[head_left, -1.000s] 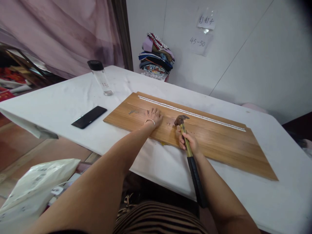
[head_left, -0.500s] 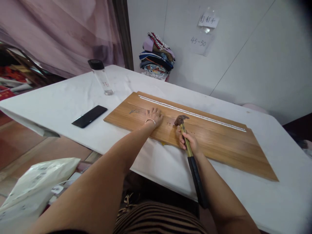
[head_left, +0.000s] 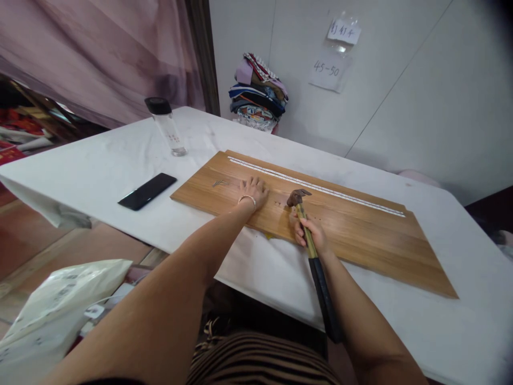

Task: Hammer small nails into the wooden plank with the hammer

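Note:
A wooden board (head_left: 372, 235) lies flat before me, two white measuring strips (head_left: 316, 187) running along its far side. My left hand (head_left: 254, 191) rests on the board, fingers spread, holding nothing. Just left of it is a small bunch of nails (head_left: 220, 183). In my right hand (head_left: 310, 232) is a claw hammer (head_left: 318, 278), gripped on the yellow part of its handle. Its rusty head is low over the board, and whether it touches the wood I cannot tell. Small dark marks or nail heads (head_left: 278, 203) show between my hands.
A black phone (head_left: 148, 191) and a clear bottle with a black lid (head_left: 168, 128) stand left of the board on the white-covered table (head_left: 100, 155). Folded clothes (head_left: 258, 93) are stacked by the wall. A pale plastic bag (head_left: 60, 305) sits below the table's left edge.

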Demonstrator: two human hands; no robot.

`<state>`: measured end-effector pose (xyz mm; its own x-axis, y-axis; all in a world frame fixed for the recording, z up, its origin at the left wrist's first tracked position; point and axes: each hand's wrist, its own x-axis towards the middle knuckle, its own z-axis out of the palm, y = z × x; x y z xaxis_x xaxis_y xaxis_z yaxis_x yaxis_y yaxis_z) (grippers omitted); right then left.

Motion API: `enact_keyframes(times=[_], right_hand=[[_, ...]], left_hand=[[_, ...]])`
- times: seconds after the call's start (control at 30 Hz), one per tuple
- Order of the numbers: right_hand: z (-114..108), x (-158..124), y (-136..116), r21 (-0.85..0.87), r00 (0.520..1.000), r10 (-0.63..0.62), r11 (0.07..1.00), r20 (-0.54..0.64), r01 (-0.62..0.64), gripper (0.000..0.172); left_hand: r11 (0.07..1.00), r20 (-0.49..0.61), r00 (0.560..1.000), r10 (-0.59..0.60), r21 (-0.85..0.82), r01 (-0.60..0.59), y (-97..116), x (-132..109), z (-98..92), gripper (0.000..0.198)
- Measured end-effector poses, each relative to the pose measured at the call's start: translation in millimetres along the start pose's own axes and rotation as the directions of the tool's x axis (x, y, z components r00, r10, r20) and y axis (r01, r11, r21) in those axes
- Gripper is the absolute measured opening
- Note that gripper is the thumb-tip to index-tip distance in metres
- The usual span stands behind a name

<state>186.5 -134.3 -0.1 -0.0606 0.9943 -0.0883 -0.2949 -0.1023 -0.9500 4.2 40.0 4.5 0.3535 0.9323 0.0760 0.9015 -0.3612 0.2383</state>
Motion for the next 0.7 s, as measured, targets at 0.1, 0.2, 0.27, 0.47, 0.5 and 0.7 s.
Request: enact_keyframes(times=[0.1,0.2,0.27,0.47,0.5,0.7], right_hand=[[0.7,-0.7,-0.1,0.008,1.0,-0.017,1.0,-0.008,0.017,0.037],[1.1,-1.0,-0.7,0.004,1.0,-0.011,1.0,-0.011,0.011,0.037],[1.1,-1.0,-1.0,-0.005,1.0,0.003,1.0,-0.006,-0.003,0.036],[1.0,-0.5,-0.2,0.003,1.0,-0.017,1.0,-0.006,0.017,0.037],[1.0,-0.4,-0.1,0.002,1.0,-0.016,1.0,-0.005,0.016,0.038],[1.7,-0.8,-1.3,0.004,1.0,0.003,1.0,0.001,-0.003,0.038]], left_hand=[[1.0,0.002,1.0,0.0,0.001,0.0,0.2,-0.1,-0.1,0.044],[1.0,-0.007,1.0,0.005,0.017,-0.005,0.3,-0.7,-0.1,0.044],[1.0,-0.008,1.0,0.003,0.024,-0.003,0.5,-1.0,-0.2,0.045],[1.0,-0.015,1.0,0.009,0.019,-0.008,1.0,-1.4,-0.4,0.045],[1.0,-0.018,1.0,0.009,0.017,-0.009,1.0,-1.4,-0.4,0.045],[1.0,-0.01,1.0,0.005,0.016,-0.005,-0.2,-0.2,1.0,0.045]])
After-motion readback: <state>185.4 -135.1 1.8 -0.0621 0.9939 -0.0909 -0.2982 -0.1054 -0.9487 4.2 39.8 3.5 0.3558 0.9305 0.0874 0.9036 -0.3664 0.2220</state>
